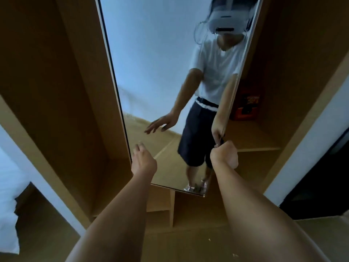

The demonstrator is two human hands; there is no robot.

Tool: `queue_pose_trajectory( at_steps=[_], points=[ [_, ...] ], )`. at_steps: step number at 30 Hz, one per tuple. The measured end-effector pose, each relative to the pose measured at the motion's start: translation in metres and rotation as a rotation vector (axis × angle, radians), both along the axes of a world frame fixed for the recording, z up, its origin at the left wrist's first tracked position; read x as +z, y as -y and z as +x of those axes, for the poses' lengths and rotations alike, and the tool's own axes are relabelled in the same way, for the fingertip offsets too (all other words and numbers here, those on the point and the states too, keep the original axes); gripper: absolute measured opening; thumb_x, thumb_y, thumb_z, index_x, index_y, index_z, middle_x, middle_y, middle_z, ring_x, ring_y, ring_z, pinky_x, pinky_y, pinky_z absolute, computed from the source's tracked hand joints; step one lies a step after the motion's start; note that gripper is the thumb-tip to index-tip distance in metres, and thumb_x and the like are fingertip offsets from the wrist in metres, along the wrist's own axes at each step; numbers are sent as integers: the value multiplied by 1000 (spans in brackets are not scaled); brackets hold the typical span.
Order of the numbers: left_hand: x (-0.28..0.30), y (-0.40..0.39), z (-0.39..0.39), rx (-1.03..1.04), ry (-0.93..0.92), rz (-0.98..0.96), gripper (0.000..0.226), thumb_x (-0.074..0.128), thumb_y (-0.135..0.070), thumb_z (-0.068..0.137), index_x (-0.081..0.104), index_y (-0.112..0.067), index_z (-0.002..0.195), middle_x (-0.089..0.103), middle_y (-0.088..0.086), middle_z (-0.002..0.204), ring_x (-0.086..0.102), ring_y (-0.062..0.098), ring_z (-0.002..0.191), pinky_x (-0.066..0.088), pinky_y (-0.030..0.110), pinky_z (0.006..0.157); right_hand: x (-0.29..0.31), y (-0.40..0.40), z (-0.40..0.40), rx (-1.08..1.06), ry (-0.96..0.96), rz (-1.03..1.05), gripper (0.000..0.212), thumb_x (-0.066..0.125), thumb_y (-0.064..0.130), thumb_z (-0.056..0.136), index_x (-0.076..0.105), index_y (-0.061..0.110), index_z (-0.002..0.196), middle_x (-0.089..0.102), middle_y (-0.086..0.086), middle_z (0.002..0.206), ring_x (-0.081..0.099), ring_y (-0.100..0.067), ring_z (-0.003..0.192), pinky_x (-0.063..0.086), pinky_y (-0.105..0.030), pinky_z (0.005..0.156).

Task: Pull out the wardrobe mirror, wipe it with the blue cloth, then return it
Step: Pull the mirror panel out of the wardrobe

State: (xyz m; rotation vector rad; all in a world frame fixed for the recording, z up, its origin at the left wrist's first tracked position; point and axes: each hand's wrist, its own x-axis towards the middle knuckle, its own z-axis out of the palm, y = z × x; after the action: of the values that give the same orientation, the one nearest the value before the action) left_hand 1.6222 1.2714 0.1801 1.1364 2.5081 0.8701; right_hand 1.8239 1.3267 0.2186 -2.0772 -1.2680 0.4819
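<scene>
mirror held at its right edge, left hand free

a tall wardrobe mirror point(154, 82) is seen running from the top centre of the frame down to the lower centre, set between brown wooden wardrobe panels point(62, 91). its bottom corner is seen just right of centre, low in the frame. the right hand point(224, 154) is placed at the mirror's right edge, right of centre, with the fingers curled tightly around that edge. the left hand point(143, 159) is held in front of the lower left part of the glass, near centre, with nothing in it; its fingers are loosely bent, and whether the fingertips touch the glass cannot be told. both bare forearms are stretched up from the bottom edge of the frame. a person in a white shirt and dark shorts is reflected in the glass. an orange box point(247, 106) is seen on a wardrobe shelf point(251, 137) at the right, just beside the mirror's edge. white bedding point(7, 214) is seen at the lower left. the blue cloth is not seen anywhere in the frame.
</scene>
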Motion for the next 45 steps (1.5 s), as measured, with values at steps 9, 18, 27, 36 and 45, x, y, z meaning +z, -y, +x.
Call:
queue_pose_trajectory(
  at_steps=[9,18,27,36,45],
  points=[
    [-9,-18,-51,255,297,110,96,47,10,81,-15,-21,148,-1,3,159,14,29,143,38,43,105,-6,-25,-24,27,-41,-14,41,61,21,89,42,10,124,57,-11,121,60,-30,103,41,-34,64],
    [-21,-18,-64,143,221,-13,95,47,3,86,-22,-27,145,3,0,159,54,36,114,50,37,67,-12,-42,-34,84,126,-77,84,67,25,86,14,9,149,41,-11,144,45,-31,125,46,-42,89],
    [-16,-41,-75,111,233,-81,87,47,2,87,-13,-16,148,12,12,156,38,38,130,47,45,90,-4,-68,-36,114,254,-193,80,61,19,89,11,8,150,43,-12,142,44,-29,124,42,-42,93],
    [-19,-62,-82,107,202,-76,84,45,-2,89,-14,-14,147,9,11,157,44,39,124,46,39,78,-4,-85,-40,104,137,-172,70,60,15,87,22,5,145,51,-14,133,49,-31,120,47,-42,92],
    [-31,-62,-57,344,435,-50,70,49,-2,84,14,-9,145,32,16,144,47,38,118,47,43,86,-18,-87,-17,121,252,-13,22,47,13,95,55,17,115,64,-6,108,61,-26,96,49,-38,79]
  ],
)
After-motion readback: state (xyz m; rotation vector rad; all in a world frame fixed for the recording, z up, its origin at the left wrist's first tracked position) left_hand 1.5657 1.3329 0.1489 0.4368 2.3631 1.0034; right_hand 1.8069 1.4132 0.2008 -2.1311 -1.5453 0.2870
